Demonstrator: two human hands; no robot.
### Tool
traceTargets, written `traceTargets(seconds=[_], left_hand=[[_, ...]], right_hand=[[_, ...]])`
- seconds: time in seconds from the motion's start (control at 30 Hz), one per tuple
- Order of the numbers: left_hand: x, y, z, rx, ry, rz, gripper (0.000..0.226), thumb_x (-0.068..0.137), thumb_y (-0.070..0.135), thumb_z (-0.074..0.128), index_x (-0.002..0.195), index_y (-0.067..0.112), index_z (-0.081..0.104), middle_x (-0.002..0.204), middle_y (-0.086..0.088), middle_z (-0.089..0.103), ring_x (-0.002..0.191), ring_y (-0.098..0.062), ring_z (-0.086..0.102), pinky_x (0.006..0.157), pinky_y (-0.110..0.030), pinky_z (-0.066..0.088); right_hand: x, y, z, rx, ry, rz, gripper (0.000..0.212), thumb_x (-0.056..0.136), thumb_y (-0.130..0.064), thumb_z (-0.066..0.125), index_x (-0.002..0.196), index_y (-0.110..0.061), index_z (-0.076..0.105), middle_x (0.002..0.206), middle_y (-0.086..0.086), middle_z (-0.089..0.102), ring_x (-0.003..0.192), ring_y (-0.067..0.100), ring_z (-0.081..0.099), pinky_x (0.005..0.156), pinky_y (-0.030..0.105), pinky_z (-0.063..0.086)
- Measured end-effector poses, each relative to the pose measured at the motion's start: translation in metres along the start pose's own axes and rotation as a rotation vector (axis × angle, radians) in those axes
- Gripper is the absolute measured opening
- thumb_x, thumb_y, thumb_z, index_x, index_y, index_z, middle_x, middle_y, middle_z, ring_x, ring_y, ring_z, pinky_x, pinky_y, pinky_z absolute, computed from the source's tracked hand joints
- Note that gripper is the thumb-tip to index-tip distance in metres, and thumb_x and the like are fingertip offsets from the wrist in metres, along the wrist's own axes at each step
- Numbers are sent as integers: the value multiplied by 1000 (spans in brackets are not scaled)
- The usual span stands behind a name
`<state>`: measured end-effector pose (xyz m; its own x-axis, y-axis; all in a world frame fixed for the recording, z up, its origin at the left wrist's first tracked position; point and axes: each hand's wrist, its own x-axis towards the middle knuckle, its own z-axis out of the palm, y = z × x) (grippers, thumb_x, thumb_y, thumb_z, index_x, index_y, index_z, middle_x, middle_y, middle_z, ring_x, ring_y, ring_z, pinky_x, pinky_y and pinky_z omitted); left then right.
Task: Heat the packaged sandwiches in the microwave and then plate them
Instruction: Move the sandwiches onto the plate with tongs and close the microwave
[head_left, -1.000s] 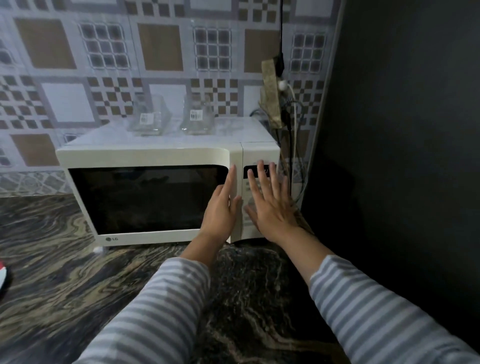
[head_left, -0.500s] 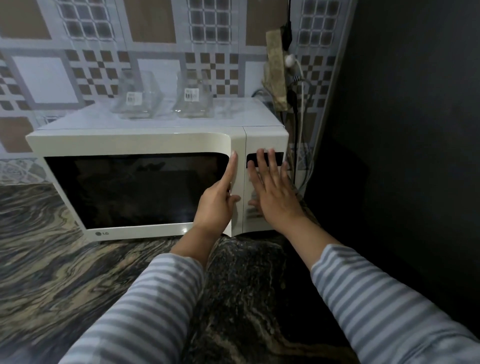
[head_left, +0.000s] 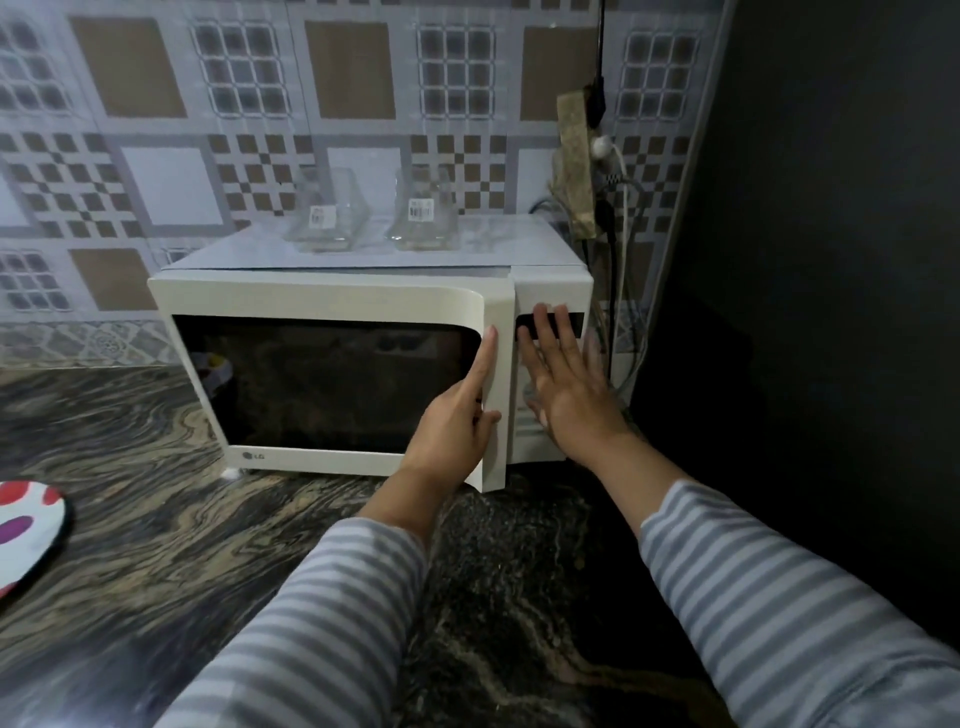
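A white microwave (head_left: 363, 301) stands on the dark marbled counter against the tiled wall. Its door (head_left: 332, 384) is slightly ajar, the right edge swung out toward me. My left hand (head_left: 457, 421) holds that edge, index finger straight up the front and thumb hooked round the side. My right hand (head_left: 563, 384) lies flat with spread fingers on the control panel (head_left: 550, 306). Two clear plastic packages with barcode labels, one (head_left: 324, 221) on the left and one (head_left: 423, 215) on the right, sit on top. The inside is too dark to make out.
A white plate with red and purple spots (head_left: 26, 535) lies at the counter's left edge. Cables and a plug (head_left: 602, 150) hang at the microwave's right rear. A dark wall (head_left: 831, 260) closes off the right side. Marbled counter (head_left: 182, 519) stretches in front.
The door's right edge has come away from the microwave body under my left hand. My right hand stays flat on the control panel. The view has shifted right, bringing the plate into sight.
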<state>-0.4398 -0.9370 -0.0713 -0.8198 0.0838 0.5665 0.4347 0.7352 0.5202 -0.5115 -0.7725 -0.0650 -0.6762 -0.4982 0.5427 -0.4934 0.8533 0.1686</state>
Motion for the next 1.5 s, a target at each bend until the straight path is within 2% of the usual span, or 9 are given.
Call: traceTargets(seconds=[0.1,0.2,0.27,0.37,0.43,0.53,0.7,1.03,1.5], left_hand=[[-8,4,-28,157,90,44,78,91,14,53,151,44,11,102,4,55,83,-15,58,68,-36,54],[-8,-1,-70,335,344,14,54,89,12,52,141,24,44,111,-4,54,97,-24,55,72,-42,52],[2,-2,-94,509,420,-74,48,92,22,48,140,20,44,128,-8,51,117,-29,49,90,-46,46],[24,3,-116,606,227,-252,55,100,43,31,151,24,24,158,-1,22,148,-21,12,116,-50,14],[35,2,-122,622,48,-314,60,100,52,19,154,28,12,162,6,4,149,-15,-7,118,-53,-1],[40,-2,-126,653,-56,-320,64,97,58,12,154,29,6,162,8,0,148,-13,-10,117,-57,-2],[30,-8,-134,658,-96,-256,68,95,63,11,154,30,3,162,8,-2,148,-13,-10,115,-61,-1],[-9,-1,-168,594,-208,-157,69,94,65,10,154,31,0,162,9,-7,148,-13,-12,114,-61,-2],[-104,18,-255,547,-282,-167,64,97,59,4,154,31,7,162,11,0,149,-15,-4,116,-58,-3]], right_hand=[[-9,1,-30,123,20,1,65,93,-17,36,153,-12,12,161,5,1,148,18,-7,118,52,-3],[-4,-8,-64,193,163,54,62,91,-28,20,151,-12,26,159,8,18,148,23,12,119,50,5],[8,-19,-84,184,99,76,57,98,-34,20,153,-17,17,162,6,9,149,21,4,119,50,1],[31,-38,-105,152,-89,79,60,102,-47,17,154,-22,1,162,2,-9,148,17,-13,117,51,-11],[44,-50,-113,158,-134,73,62,101,-50,15,154,-22,2,162,2,-8,148,16,-13,117,51,-12],[55,-64,-114,152,-223,125,63,101,-52,16,154,-20,8,162,2,-1,149,16,-6,118,50,-8],[48,-81,-115,125,-242,224,65,100,-54,22,154,-19,10,162,3,4,149,18,-1,120,48,2],[5,-143,-156,15,-273,399,67,99,-54,26,154,-20,8,162,5,2,149,19,-3,118,51,0],[-67,-259,-236,143,-209,292,54,103,-45,20,151,-21,25,160,-4,20,148,13,10,118,49,-1]])
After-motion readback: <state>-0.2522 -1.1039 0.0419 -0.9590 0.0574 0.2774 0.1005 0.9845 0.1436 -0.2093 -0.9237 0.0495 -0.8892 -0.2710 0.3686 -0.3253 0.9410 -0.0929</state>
